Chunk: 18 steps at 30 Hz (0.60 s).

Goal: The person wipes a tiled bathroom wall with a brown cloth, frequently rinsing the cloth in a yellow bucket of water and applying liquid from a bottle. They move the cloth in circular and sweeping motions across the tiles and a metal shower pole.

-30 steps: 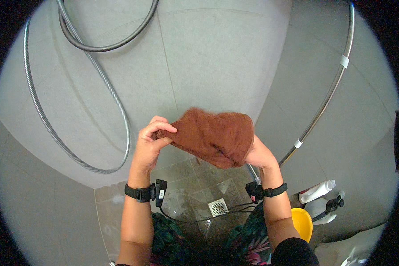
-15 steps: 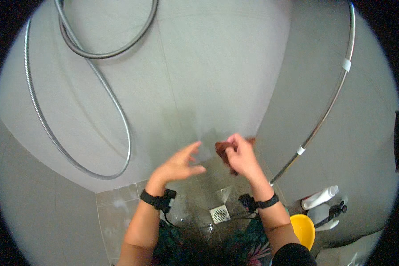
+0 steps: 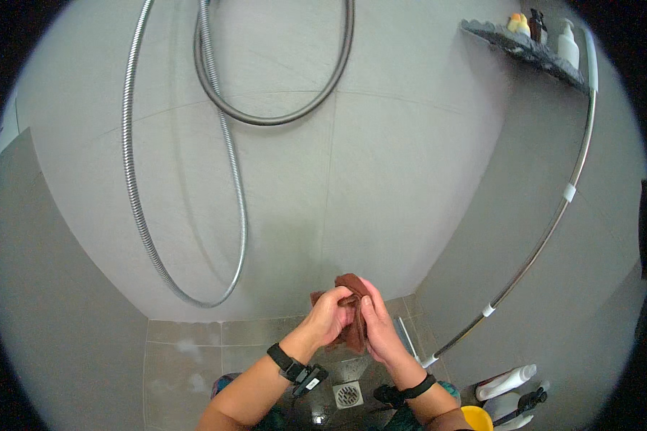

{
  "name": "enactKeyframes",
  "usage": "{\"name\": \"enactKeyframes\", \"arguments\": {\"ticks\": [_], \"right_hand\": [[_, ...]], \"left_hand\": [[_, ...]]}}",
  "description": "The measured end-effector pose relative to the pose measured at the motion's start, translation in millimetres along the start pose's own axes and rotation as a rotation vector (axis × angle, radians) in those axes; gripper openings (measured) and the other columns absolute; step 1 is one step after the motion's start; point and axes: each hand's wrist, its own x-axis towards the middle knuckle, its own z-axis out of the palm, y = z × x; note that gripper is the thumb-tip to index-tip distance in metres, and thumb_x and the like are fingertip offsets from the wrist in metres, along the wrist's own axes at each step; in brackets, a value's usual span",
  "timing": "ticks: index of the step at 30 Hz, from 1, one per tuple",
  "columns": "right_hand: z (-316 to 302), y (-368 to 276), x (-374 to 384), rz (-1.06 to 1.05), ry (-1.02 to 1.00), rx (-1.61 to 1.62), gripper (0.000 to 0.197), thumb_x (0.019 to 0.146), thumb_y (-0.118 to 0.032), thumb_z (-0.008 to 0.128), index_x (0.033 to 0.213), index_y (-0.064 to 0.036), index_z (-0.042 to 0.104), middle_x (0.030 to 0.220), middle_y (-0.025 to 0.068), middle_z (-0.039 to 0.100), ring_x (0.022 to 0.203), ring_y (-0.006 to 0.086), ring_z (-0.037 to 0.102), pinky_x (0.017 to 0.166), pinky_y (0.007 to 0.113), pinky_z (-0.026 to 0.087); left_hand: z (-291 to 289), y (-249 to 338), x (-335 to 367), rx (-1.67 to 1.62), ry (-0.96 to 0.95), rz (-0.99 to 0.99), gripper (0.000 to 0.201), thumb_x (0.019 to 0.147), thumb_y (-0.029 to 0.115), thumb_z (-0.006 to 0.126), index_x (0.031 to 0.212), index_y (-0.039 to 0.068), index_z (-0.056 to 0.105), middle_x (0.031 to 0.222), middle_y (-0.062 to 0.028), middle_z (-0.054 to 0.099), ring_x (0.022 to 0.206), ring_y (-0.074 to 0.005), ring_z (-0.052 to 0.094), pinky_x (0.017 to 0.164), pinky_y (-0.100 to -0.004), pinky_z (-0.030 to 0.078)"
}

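A brown cloth (image 3: 352, 332) is bunched between my two hands, low in the middle of the view. My left hand (image 3: 331, 316) grips it from the left, with the fingers curled into its folds. On the other side my right hand (image 3: 378, 323) is closed on the same cloth, thumb toward the left hand. Part of the cloth sticks up above the fingers, and another part hangs below them. Both wrists carry black straps with small devices.
Metal shower hoses (image 3: 239, 215) hang in loops on the grey wall. A floor drain (image 3: 348, 394) lies below my hands. To the right are a long pole (image 3: 532, 262), a white bottle (image 3: 505, 383) and a yellow basin (image 3: 477, 418). A corner shelf (image 3: 525, 52) holds bottles.
My left hand, open and apart before, has come to the cloth and closed on it beside the right hand. The view has tilted up, bringing the corner shelf in.
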Motion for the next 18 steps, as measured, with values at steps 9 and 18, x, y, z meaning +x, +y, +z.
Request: {"name": "enactKeyframes", "arguments": {"ticks": [9,18], "right_hand": [[33,-56,119,-0.175,0.349,0.051,0.055,0.146,-0.046,0.054,0.176,-0.0033,0.071,0.167,0.0149,0.082,0.150,0.0285,0.081,0.128,0.051,0.067],[135,-182,404,-1.117,0.581,-1.151,0.070,0.141,-0.034,0.054,0.200,0.0013,0.046,0.209,0.0340,0.038,0.195,0.0528,0.036,0.159,0.075,0.022]], "left_hand": [[-17,130,-85,0.420,0.142,0.123,0.076,0.140,0.056,0.068,0.188,-0.001,0.054,0.153,-0.0249,0.088,0.133,-0.0357,0.091,0.116,-0.0510,0.074],[-108,204,-95,0.049,0.402,0.215,0.051,0.136,0.055,0.073,0.150,0.006,0.078,0.132,-0.0117,0.089,0.113,-0.0255,0.083,0.098,-0.0433,0.068]]}}
